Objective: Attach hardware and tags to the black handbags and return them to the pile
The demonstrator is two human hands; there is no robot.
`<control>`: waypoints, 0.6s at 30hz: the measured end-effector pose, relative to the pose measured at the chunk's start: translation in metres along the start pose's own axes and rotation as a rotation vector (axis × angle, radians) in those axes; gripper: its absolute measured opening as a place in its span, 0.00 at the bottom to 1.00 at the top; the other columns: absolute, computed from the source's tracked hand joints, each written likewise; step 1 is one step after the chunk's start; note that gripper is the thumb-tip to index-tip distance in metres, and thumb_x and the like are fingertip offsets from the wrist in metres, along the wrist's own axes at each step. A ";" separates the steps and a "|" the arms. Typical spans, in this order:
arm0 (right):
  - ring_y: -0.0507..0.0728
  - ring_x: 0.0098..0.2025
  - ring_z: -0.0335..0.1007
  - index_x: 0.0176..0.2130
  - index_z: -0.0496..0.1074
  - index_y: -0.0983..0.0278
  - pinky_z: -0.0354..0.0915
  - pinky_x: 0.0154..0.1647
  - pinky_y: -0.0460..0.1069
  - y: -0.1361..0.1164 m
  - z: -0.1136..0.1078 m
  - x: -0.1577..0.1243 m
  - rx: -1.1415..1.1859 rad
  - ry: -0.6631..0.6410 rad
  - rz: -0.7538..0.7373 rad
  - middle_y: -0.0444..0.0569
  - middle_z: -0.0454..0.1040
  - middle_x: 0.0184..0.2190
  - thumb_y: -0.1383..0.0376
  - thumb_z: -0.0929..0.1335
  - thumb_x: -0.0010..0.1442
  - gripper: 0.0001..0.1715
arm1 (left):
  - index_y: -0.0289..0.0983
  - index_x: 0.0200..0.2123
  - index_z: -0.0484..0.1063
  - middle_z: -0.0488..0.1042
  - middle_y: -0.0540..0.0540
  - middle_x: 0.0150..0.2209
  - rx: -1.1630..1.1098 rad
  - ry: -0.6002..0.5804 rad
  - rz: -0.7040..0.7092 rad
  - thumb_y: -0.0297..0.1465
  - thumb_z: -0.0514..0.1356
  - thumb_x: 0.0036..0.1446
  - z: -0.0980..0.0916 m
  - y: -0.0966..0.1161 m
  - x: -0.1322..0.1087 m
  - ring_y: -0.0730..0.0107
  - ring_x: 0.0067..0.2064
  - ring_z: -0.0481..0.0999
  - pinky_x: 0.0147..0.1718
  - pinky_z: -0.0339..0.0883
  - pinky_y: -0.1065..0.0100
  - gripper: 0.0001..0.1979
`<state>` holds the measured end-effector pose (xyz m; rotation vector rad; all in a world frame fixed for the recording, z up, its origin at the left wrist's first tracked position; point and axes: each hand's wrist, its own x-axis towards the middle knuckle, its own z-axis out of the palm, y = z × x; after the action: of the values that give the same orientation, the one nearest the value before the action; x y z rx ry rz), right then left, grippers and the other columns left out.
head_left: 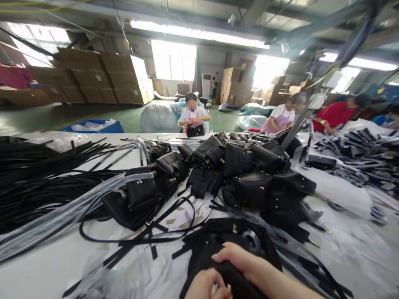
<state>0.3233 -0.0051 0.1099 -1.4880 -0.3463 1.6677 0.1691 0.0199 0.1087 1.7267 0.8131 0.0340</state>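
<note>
At the bottom edge, both my hands rest on a black leather handbag [218, 245] that lies on the white table [46, 265]. My right hand [241, 261] reaches in from the lower right, its fingers curled over the top of the bag. Just below it my left hand [204, 286] is closed against the bag, with a small pale piece showing between its fingers; I cannot make out what it is. A thin black strap [131, 238] loops across the table just beyond the bag.
A heap of black handbags [249, 174] fills the table's middle. Bundles of black straps [37, 182] and clear plastic sleeves [62, 216] lie to the left. Several seated people [193, 116] work at the far side. Cardboard boxes [93, 79] are stacked behind.
</note>
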 end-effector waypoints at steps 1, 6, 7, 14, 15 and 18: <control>0.51 0.19 0.66 0.20 0.70 0.67 0.60 0.23 0.45 -0.003 -0.001 -0.003 0.018 0.005 0.019 0.45 0.72 0.18 0.70 0.71 0.37 0.06 | 0.39 0.25 0.71 0.78 0.48 0.27 0.017 0.033 0.006 0.36 0.58 0.53 0.000 0.008 -0.008 0.65 0.32 0.75 0.35 0.65 0.67 0.09; 0.54 0.22 0.70 0.25 0.71 0.68 0.69 0.31 0.49 -0.032 -0.020 -0.016 0.127 0.061 0.248 0.48 0.75 0.20 0.68 0.69 0.51 0.05 | 0.39 0.28 0.68 0.78 0.45 0.36 -0.035 0.145 0.137 0.33 0.55 0.58 -0.020 0.034 -0.036 0.64 0.40 0.74 0.43 0.65 0.64 0.08; 0.54 0.23 0.71 0.27 0.72 0.68 0.70 0.32 0.49 -0.039 -0.026 -0.016 0.160 0.069 0.256 0.48 0.75 0.20 0.67 0.68 0.54 0.06 | 0.39 0.29 0.67 0.78 0.44 0.40 -0.087 0.163 0.160 0.33 0.54 0.59 -0.026 0.034 -0.038 0.65 0.41 0.74 0.43 0.66 0.65 0.08; 0.57 0.28 0.75 0.37 0.73 0.69 0.73 0.36 0.52 -0.070 -0.054 -0.010 0.269 0.015 0.155 0.51 0.78 0.26 0.61 0.63 0.63 0.14 | 0.37 0.37 0.68 0.74 0.50 0.30 -0.109 0.317 0.182 0.36 0.55 0.61 -0.054 0.023 -0.038 0.74 0.27 0.70 0.28 0.64 0.73 0.07; 0.58 0.28 0.76 0.37 0.73 0.69 0.73 0.36 0.52 -0.070 -0.055 -0.008 0.269 0.001 0.122 0.51 0.78 0.26 0.61 0.62 0.64 0.15 | 0.37 0.39 0.69 0.75 0.50 0.31 -0.065 0.367 0.190 0.35 0.56 0.61 -0.057 0.022 -0.037 0.73 0.31 0.72 0.31 0.65 0.72 0.08; 0.58 0.27 0.76 0.40 0.72 0.69 0.74 0.35 0.52 -0.066 -0.060 0.000 0.291 -0.056 0.076 0.51 0.78 0.25 0.62 0.60 0.65 0.16 | 0.37 0.40 0.73 0.77 0.48 0.35 0.045 0.461 0.211 0.35 0.54 0.63 -0.058 0.018 -0.036 0.69 0.37 0.75 0.38 0.67 0.70 0.10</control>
<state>0.4044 0.0152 0.1402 -1.2530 -0.0719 1.7392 0.1264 0.0481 0.1565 1.8698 0.9624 0.5774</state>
